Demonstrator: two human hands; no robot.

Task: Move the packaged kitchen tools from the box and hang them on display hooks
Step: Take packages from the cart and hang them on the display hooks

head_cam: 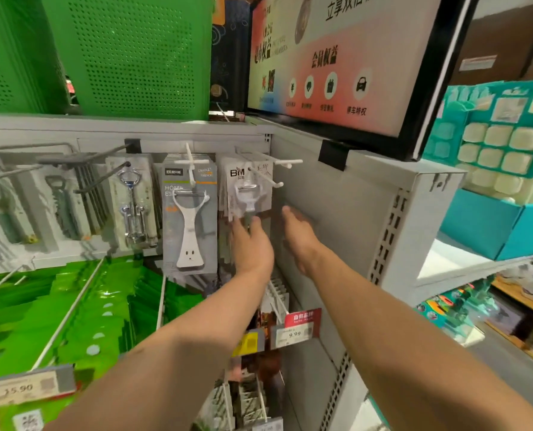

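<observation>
Left hand (252, 244) touches hanging white peeler pack (249, 186) marked BM.

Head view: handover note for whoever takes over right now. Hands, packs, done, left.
Left hand: at the lower edge of the white peeler pack; grip unclear. Right hand: open, empty, by the grey side panel.
Pack hangs on the rightmost white hook, beside the grey peeler packs. Box not in view.
Done: this pack hung.
Left: let go, fetch further packs from the box, if any.
</observation>
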